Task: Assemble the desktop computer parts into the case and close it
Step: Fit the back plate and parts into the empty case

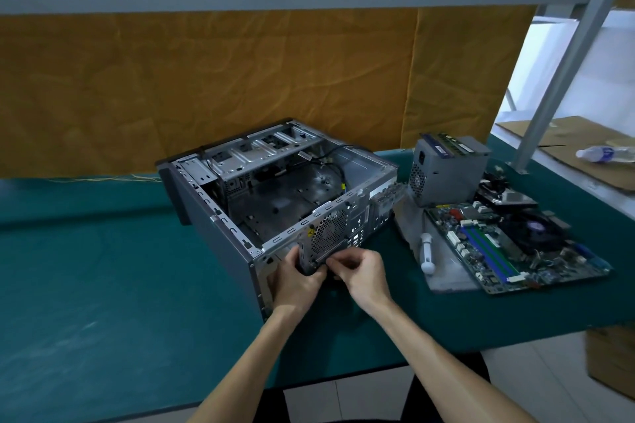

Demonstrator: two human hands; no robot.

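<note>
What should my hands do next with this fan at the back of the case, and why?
Probably press the fan flush against the rear panel of the case and fasten its lower corner. The left hand holds its bottom edge, and the right hand pinches at that corner. The motherboard waits outside.

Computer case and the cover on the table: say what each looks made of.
Computer case: apparently sheet metal, bare grey inside with punched slots and a perforated grille; the outer side looks painted dark grey. Table cover: seemingly a teal fabric or felt, matte, with faint scuffs; its exact weave cannot be told.
</note>
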